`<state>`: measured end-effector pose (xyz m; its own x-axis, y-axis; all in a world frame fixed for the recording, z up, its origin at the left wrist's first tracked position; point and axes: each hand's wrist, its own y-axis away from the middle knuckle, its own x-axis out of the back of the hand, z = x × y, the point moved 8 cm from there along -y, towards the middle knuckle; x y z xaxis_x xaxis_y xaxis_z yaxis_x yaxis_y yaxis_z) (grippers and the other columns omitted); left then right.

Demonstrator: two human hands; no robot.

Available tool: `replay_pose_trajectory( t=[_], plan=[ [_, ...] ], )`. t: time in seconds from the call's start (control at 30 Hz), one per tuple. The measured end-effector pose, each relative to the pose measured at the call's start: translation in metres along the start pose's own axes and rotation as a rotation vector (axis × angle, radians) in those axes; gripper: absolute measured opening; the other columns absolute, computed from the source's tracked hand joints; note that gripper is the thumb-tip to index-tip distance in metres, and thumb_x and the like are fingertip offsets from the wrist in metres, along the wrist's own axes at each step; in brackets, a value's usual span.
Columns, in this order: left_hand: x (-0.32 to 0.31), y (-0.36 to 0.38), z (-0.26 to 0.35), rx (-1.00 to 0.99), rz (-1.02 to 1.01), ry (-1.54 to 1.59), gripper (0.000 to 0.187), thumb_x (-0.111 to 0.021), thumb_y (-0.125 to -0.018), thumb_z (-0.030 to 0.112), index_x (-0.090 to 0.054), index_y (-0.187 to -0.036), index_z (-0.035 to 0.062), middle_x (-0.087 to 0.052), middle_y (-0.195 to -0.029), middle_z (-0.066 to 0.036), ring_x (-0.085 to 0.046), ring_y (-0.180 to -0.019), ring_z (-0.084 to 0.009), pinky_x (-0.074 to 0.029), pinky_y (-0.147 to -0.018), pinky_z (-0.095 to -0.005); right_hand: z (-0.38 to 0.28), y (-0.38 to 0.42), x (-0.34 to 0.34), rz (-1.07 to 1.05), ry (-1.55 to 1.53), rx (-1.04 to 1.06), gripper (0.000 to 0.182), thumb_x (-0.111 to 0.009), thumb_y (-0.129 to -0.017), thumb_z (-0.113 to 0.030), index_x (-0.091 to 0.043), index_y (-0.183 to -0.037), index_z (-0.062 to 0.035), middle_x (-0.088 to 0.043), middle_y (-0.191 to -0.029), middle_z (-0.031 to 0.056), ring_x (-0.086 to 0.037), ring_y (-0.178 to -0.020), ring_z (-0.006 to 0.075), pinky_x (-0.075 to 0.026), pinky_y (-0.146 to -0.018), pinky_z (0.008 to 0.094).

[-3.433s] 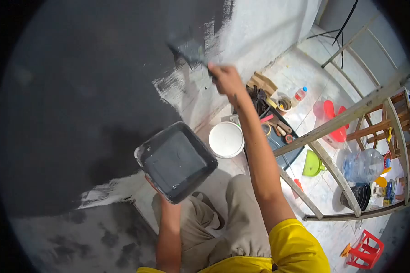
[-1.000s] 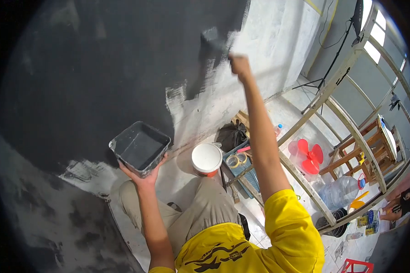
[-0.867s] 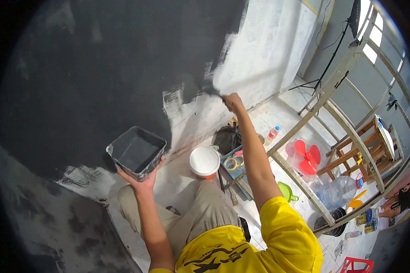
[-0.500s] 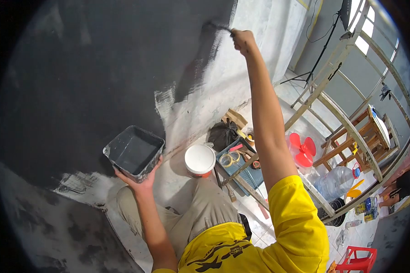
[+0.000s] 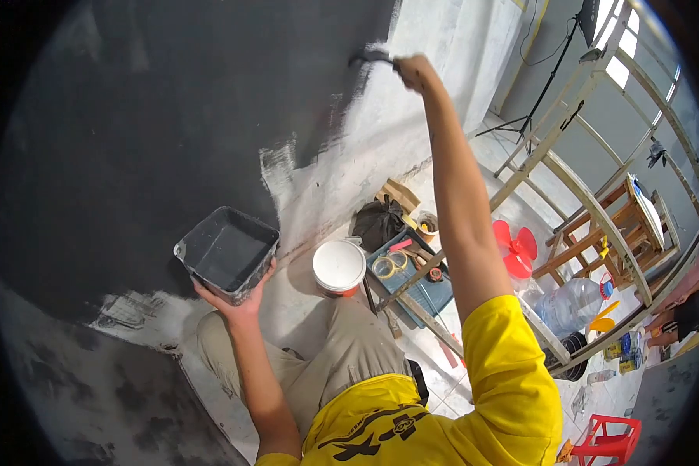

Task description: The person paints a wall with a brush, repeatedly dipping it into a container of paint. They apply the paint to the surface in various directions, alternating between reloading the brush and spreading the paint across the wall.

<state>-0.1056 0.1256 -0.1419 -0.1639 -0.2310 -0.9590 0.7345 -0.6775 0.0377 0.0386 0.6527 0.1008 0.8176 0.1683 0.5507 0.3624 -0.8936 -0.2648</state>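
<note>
My right hand (image 5: pixel 418 74) is stretched far forward, closed around the handle of a dark paintbrush (image 5: pixel 374 57). The brush head is at the ragged edge where dark grey paint meets the pale part of the wall (image 5: pixel 435 93). Low on the left, my left hand (image 5: pixel 241 308) cups a square black paint tub (image 5: pixel 250 225) from underneath and the side. Dark grey paint lies inside the tub, and its rim is smeared. Between my left hand and the tools on the floor stands a bucket with a white lid (image 5: pixel 339 264).
Tape rolls and small tools lie in a blue-grey paint tray (image 5: pixel 435 295), with a black plastic bag (image 5: pixel 379 224) behind it. A metal scaffold frame (image 5: pixel 555 144) rises at right. Beyond are a large water bottle (image 5: pixel 567 309), a red stool (image 5: pixel 610 446) and part of another person (image 5: pixel 687 317).
My right hand and the paintbrush have come slightly down, and the wet dark streak below has spread over some pale wall. My left hand still holds the tub in nearly the same place.
</note>
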Motion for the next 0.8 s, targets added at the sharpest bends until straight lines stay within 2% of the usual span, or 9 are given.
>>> replay_pose_trajectory(
  t=[0.03,0.1,0.17,0.3,0.37,0.43,0.5,0.63,0.8],
  plan=[
    [-0.001,-0.002,0.000,-0.004,-0.009,-0.011,0.074,-0.049,-0.081,0.070,-0.045,-0.140,0.0259,-0.040,-0.148,-0.007,-0.036,-0.134,-0.0417,-0.036,-0.090,-0.0730,-0.036,0.004,0.017,0.078,0.092,0.050,0.032,-0.064,-0.077,-0.031,-0.068,-0.067,-0.0007,-0.062,-0.060,0.0158,-0.060,-0.051,0.0241,-0.047,-0.052,0.0392],
    [-0.002,-0.001,0.000,-0.008,0.005,-0.020,0.075,-0.051,-0.080,0.070,-0.046,-0.140,0.0252,-0.040,-0.148,-0.008,-0.036,-0.134,-0.0429,-0.035,-0.090,-0.0730,-0.056,-0.013,0.024,0.087,-0.341,0.114,0.033,-0.064,-0.081,-0.027,-0.067,-0.068,0.0023,-0.062,-0.060,0.0168,-0.060,-0.051,0.0233,-0.046,-0.051,0.0392],
    [-0.007,0.001,0.000,-0.018,0.036,-0.008,0.078,-0.055,-0.077,0.069,-0.047,-0.140,0.0231,-0.040,-0.148,-0.010,-0.035,-0.133,-0.0448,-0.035,-0.090,-0.0731,-0.069,0.014,0.033,0.126,-0.416,0.207,0.034,-0.057,-0.095,-0.024,-0.064,-0.074,0.0018,-0.049,-0.053,0.0025,-0.041,-0.041,0.0131,-0.031,-0.040,0.0324],
    [-0.006,-0.001,0.001,0.007,-0.046,0.045,0.077,-0.056,-0.077,0.069,-0.048,-0.139,0.0235,-0.040,-0.148,-0.009,-0.035,-0.133,-0.0434,-0.034,-0.091,-0.0721,-0.047,0.069,0.033,0.485,0.090,0.537,0.027,-0.058,-0.094,-0.026,-0.074,-0.095,-0.0041,-0.068,-0.069,0.0130,-0.064,-0.059,0.0227,-0.048,-0.061,0.0345],
    [-0.009,0.001,0.000,0.031,-0.076,0.073,0.077,-0.056,-0.077,0.068,-0.048,-0.139,0.0238,-0.040,-0.148,-0.009,-0.035,-0.133,-0.0428,-0.034,-0.092,-0.0715,-0.030,0.092,0.014,0.617,0.060,0.732,0.024,-0.059,-0.095,-0.023,-0.072,-0.106,-0.0059,-0.065,-0.078,0.0188,-0.064,-0.071,0.0325,-0.048,-0.064,0.0415],
    [-0.010,0.002,-0.001,0.038,-0.060,0.070,0.076,-0.056,-0.077,0.069,-0.048,-0.139,0.0240,-0.041,-0.148,-0.008,-0.034,-0.134,-0.0421,-0.033,-0.093,-0.0710,-0.014,0.094,-0.012,0.582,0.220,0.675,0.027,-0.056,-0.096,-0.018,-0.067,-0.117,-0.0067,-0.062,-0.085,0.0226,-0.062,-0.077,0.0393,-0.049,-0.068,0.0468],
    [-0.008,0.002,-0.001,0.031,-0.050,0.049,0.076,-0.056,-0.077,0.069,-0.048,-0.139,0.0241,-0.041,-0.147,-0.008,-0.035,-0.134,-0.0414,-0.033,-0.093,-0.0708,0.009,0.086,-0.050,0.325,0.366,0.603,0.030,-0.055,-0.095,-0.014,-0.062,-0.123,-0.0078,-0.061,-0.087,0.0253,-0.062,-0.081,0.0440,-0.049,-0.072,0.0505],
    [-0.007,-0.003,0.002,0.012,-0.063,0.014,0.076,-0.055,-0.078,0.068,-0.047,-0.139,0.0244,-0.041,-0.147,-0.008,-0.035,-0.134,-0.0404,-0.033,-0.093,-0.0707,0.030,0.089,-0.064,-0.002,0.604,0.529,0.023,-0.053,-0.092,-0.011,-0.067,-0.110,-0.0091,-0.066,-0.092,0.0254,-0.065,-0.088,0.0432,-0.051,-0.075,0.0523],
    [-0.006,-0.002,-0.008,0.039,-0.009,0.041,0.075,-0.054,-0.079,0.068,-0.047,-0.140,0.0248,-0.041,-0.148,-0.008,-0.035,-0.134,-0.0412,-0.033,-0.093,-0.0716,-0.055,0.067,0.006,0.272,0.727,0.668,0.023,-0.049,-0.090,-0.007,-0.070,-0.097,-0.0087,-0.067,-0.093,0.0237,-0.067,-0.084,0.0407,-0.055,-0.074,0.0496]
  ],
)
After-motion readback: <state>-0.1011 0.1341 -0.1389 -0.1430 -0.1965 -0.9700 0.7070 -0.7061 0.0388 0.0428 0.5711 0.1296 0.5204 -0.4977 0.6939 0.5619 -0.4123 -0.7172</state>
